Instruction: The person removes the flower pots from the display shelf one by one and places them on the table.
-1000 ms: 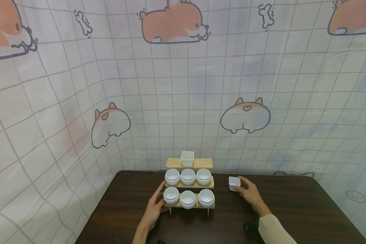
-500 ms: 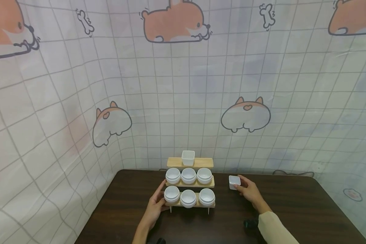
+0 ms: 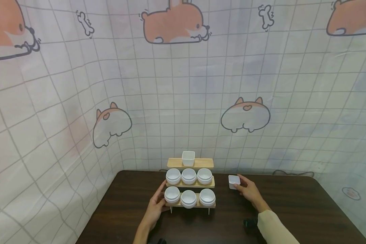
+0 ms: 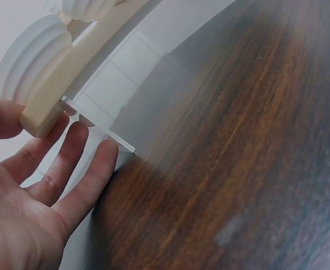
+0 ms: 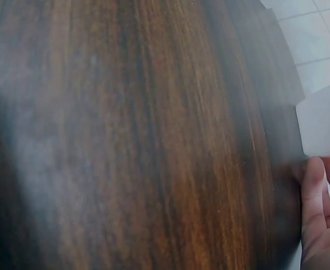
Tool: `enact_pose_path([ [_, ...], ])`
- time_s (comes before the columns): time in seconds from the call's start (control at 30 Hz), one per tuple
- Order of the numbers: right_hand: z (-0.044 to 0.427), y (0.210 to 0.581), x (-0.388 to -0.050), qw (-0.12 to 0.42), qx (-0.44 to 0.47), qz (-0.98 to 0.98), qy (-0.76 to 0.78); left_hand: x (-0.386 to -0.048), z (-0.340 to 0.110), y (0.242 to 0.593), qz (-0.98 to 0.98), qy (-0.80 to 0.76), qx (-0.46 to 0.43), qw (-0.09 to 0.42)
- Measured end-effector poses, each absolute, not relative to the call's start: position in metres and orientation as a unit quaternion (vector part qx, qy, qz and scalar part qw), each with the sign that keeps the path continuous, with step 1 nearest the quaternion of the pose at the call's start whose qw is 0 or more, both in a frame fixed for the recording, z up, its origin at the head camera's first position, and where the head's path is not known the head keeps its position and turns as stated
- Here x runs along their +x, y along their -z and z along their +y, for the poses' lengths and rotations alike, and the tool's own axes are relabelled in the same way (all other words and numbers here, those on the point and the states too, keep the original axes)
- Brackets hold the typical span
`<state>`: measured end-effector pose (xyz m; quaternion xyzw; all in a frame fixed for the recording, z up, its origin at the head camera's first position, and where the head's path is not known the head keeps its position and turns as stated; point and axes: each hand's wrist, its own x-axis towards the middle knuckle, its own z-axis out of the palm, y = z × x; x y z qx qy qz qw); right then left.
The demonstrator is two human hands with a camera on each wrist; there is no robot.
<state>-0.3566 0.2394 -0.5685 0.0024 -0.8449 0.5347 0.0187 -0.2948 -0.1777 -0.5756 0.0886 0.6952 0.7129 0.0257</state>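
Right fingers hold a cup; bowls line the rack.

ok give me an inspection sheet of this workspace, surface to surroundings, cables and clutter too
Surface: table, dark wood grain.
Job's things: three-tier stand with six round white bowls, three per lower tier, and a square white cup on top.
Clutter: dark item beside the pale sleeve, too unclear to identify.
Hands: left hand grips the stand's left side; right hand pinches a second square cup.
Cables: dark cord along the back edge.
Surroundings: gridded curtain with cartoon dogs.
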Motion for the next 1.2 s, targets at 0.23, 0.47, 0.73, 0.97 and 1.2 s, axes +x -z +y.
enact_pose_path([
  [0.23, 0.2379, 0.5656, -0.3575, 0.014, -0.003, -0.85, -0.527, -0.2938, -0.1769, 0.5733, 0.697, -0.711, 0.089, 0.023],
  [0.47, 0.2374, 0.5617, -0.3569, -0.002, 0.002, -0.85, -0.526, -0.2941, -0.178, 0.5759, 0.701, -0.707, 0.087, 0.022],
  [0.73, 0.2394, 0.5624, -0.3602, -0.002, 0.003, -0.856, -0.517, -0.2973, -0.1785, 0.5781, 0.702, -0.706, 0.091, 0.029],
  [0.97, 0.2382, 0.5627, -0.3608, -0.004, -0.005, -0.857, -0.515, -0.2982, -0.1792, 0.5793, 0.701, -0.706, 0.094, 0.026],
  [1.2, 0.2382, 0.5618, -0.3566, -0.005, -0.008, -0.852, -0.523, -0.2964, -0.1779, 0.5778, 0.702, -0.707, 0.086, 0.022],
])
